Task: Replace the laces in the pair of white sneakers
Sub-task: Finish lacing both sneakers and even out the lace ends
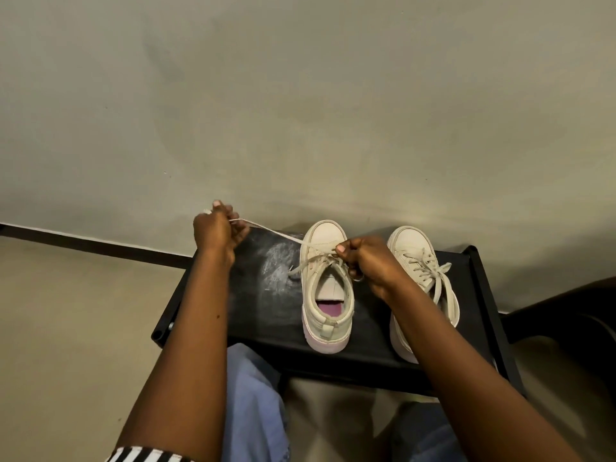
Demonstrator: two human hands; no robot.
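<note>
Left hand (pixel 216 233) is closed around the lace (pixel 276 232), which runs taut out to the side. Right hand (pixel 366 263) pinches the lace at the eyelets of the open sneaker (pixel 328 295) on the black stool (pixel 266 311). Risk: a hard tug could drag the shoe off, or the tip could snag. Second sneaker (pixel 416 261) is still laced. No readable branding.

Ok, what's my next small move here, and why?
Probably pull the cream flat lace farther left with the left hand while the right hand pinches it at the white thick-soled sneaker: the lace is taut and threads only its lowest eyelets.
</note>
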